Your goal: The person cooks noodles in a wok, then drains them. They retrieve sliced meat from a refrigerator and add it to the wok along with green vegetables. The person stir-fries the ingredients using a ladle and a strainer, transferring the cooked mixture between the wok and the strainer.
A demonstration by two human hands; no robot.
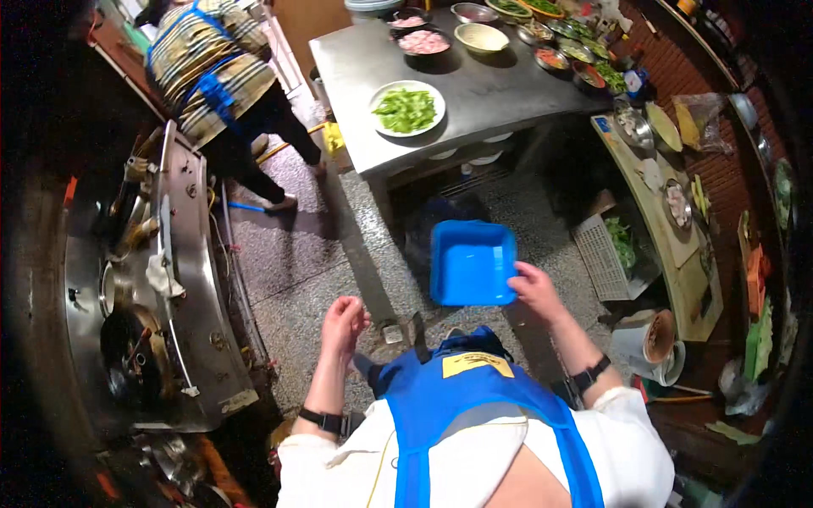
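Observation:
My right hand (535, 291) grips the right rim of a square blue plastic basin (471, 263), held out above the floor in front of me. Nothing shows inside the basin. To the left, my left hand (346, 322) hangs in the air over the floor with its fingers curled in, and I see nothing in it. Beyond the basin, a white plate of cut green vegetables (408, 110) rests near the front left corner of a stainless steel table (495, 95).
Bowls of cut meat (423, 42) and a cream basket (481, 38) stand on the table. At left is a steel stove counter (197, 267) with a wok (130, 362). A co-worker (213, 76) stands at upper left. A white crate (603, 254) and buckets (648, 346) sit at right.

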